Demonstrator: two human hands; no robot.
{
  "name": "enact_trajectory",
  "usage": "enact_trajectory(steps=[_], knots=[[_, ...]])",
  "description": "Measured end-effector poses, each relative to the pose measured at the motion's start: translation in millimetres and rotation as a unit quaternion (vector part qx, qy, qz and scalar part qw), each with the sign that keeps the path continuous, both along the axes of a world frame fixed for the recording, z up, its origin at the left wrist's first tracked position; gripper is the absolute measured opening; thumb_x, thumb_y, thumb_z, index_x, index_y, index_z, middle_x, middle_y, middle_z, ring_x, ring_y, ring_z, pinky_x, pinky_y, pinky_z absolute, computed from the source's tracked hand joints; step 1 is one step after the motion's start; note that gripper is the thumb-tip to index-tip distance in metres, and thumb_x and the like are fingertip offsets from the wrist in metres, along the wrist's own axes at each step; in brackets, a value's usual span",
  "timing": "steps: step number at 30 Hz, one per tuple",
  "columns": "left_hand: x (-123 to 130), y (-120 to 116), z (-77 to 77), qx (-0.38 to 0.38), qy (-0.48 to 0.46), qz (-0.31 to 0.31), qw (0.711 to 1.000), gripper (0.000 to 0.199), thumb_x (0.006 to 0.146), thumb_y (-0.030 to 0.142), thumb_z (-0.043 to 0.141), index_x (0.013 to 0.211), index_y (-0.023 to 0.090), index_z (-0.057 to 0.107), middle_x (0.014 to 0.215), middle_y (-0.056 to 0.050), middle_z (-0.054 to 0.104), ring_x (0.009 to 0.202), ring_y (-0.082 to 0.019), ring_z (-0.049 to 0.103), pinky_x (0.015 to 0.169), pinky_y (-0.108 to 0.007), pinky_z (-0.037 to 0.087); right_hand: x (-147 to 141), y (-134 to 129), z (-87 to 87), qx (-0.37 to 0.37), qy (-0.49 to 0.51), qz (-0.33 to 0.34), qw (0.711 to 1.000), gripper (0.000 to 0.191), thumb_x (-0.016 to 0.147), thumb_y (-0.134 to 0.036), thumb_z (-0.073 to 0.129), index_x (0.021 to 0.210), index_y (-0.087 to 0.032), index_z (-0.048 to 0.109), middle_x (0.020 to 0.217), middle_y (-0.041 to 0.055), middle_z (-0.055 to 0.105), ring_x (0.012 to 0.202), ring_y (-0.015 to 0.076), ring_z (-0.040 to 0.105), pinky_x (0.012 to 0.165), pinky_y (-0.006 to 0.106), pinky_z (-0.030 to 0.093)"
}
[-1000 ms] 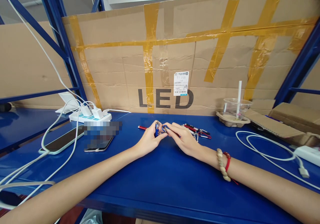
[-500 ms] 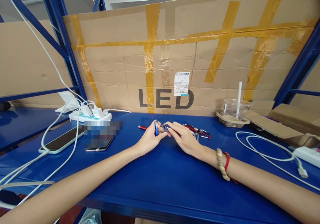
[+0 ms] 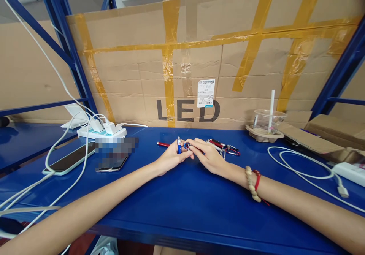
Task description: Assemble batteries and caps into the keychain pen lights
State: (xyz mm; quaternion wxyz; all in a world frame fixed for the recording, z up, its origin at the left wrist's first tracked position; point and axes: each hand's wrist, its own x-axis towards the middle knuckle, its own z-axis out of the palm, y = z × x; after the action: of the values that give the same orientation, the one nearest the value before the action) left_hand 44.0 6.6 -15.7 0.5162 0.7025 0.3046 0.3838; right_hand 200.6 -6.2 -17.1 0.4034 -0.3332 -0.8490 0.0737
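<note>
My left hand point(image 3: 168, 159) is closed round a small blue metal tube like a keychain flashlight point(image 3: 179, 146), which stands upright with its silver end on top. My right hand point(image 3: 209, 158) pinches a blue carabiner clip point(image 3: 186, 146) just beside it. Whether the clip is joined to the tube is hidden by my fingers. Behind my left hand a slim red tube point(image 3: 163, 144) lies on the blue shelf point(image 3: 171, 209). Several similar red and silver tubes with carabiner clips point(image 3: 222, 146) lie past my right hand.
At the left are two phones point(image 3: 72, 158) point(image 3: 112, 163) and a white power strip point(image 3: 99, 133) with cables. A plastic cup point(image 3: 264, 122) with a straw sits in a cardboard holder at the right, near a coiled white cable point(image 3: 302, 169). Behind stands a big cardboard box point(image 3: 128, 84).
The view has shifted slightly. Both hands stay together with the blue tube and the clip, and the clip sits a little closer to the tube.
</note>
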Motion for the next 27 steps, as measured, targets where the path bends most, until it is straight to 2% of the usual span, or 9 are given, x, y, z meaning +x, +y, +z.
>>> enact_trajectory(steps=[3,7,9,11,14,18,20,22,27], knots=[[-1,2,0.2,0.034,-0.004,0.034,0.999,0.034,0.07,0.035,0.061,0.083,0.018,0.035,0.076,-0.001,0.061,0.057,-0.007,0.046,0.055,-0.022,0.035,2,4,-0.5,-0.001,0.08,-0.048,0.996,0.027,0.09,-0.031,0.034,0.101,-0.02,0.056,0.08,0.0026,0.055,0.066,0.0138,0.052,0.065,0.026,0.043],[-7,11,1.8,0.113,-0.04,0.178,0.977,0.028,0.074,0.035,0.056,0.078,0.019,0.032,0.083,-0.001,0.06,0.069,-0.01,0.051,0.067,-0.025,0.039,11,13,-2.9,-0.033,0.208,-0.122,0.97,0.034,0.087,-0.037,0.038,0.113,-0.021,0.053,0.09,0.0038,0.054,0.045,0.0078,0.046,0.047,0.024,0.042],[-11,16,2.0,0.136,-0.053,0.238,0.96,0.023,0.077,0.034,0.051,0.079,0.019,0.033,0.082,-0.001,0.059,0.074,-0.011,0.053,0.067,-0.026,0.039,16,17,-4.2,-0.042,0.243,-0.129,0.96,0.035,0.086,-0.039,0.039,0.113,-0.021,0.053,0.09,0.0041,0.054,0.041,0.0063,0.043,0.041,0.023,0.04],[-14,20,1.7,0.146,-0.046,0.27,0.951,0.02,0.078,0.033,0.05,0.08,0.019,0.035,0.083,-0.001,0.059,0.076,-0.012,0.053,0.069,-0.026,0.04,18,19,-4.8,-0.047,0.246,-0.128,0.959,0.036,0.086,-0.039,0.039,0.112,-0.021,0.054,0.09,0.0045,0.055,0.043,0.007,0.044,0.041,0.022,0.039],[-12,18,0.9,0.141,-0.009,0.259,0.955,0.019,0.077,0.032,0.05,0.08,0.019,0.036,0.081,0.0,0.059,0.07,-0.011,0.052,0.071,-0.027,0.039,17,17,-3.4,-0.043,0.213,-0.129,0.968,0.034,0.087,-0.038,0.038,0.109,-0.02,0.056,0.09,0.005,0.057,0.052,0.0101,0.05,0.048,0.024,0.043],[-6,8,0.4,0.114,0.022,0.132,0.984,0.026,0.074,0.034,0.055,0.083,0.019,0.036,0.088,-0.003,0.06,0.075,-0.012,0.052,0.073,-0.028,0.039,9,10,-1.0,-0.014,0.126,-0.089,0.988,0.03,0.089,-0.031,0.035,0.104,-0.021,0.059,0.086,0.0042,0.058,0.071,0.0152,0.056,0.066,0.028,0.045],[-5,6,0.2,0.119,0.034,0.102,0.987,0.03,0.072,0.034,0.059,0.081,0.019,0.035,0.087,-0.002,0.06,0.073,-0.011,0.052,0.072,-0.028,0.039,6,9,-2.2,0.001,0.074,-0.061,0.995,0.029,0.09,-0.028,0.034,0.103,-0.022,0.059,0.085,0.0037,0.058,0.078,0.0158,0.056,0.072,0.029,0.044],[-5,7,-0.5,0.135,0.034,0.12,0.983,0.028,0.072,0.034,0.058,0.079,0.019,0.035,0.084,-0.001,0.058,0.072,-0.011,0.051,0.072,-0.027,0.039,5,10,-4.8,0.008,0.034,-0.056,0.998,0.029,0.09,-0.026,0.033,0.106,-0.023,0.057,0.085,0.0035,0.059,0.08,0.0159,0.055,0.073,0.03,0.043],[-10,22,-5.8,0.111,-0.003,0.251,0.962,0.019,0.078,0.034,0.048,0.081,0.019,0.037,0.078,0.002,0.052,0.065,-0.009,0.048,0.064,-0.024,0.039,5,12,-8.7,0.003,0.002,-0.06,0.998,0.026,0.09,-0.024,0.034,0.106,-0.022,0.055,0.1,0.0041,0.059,0.091,0.0165,0.055,0.081,0.031,0.041]])
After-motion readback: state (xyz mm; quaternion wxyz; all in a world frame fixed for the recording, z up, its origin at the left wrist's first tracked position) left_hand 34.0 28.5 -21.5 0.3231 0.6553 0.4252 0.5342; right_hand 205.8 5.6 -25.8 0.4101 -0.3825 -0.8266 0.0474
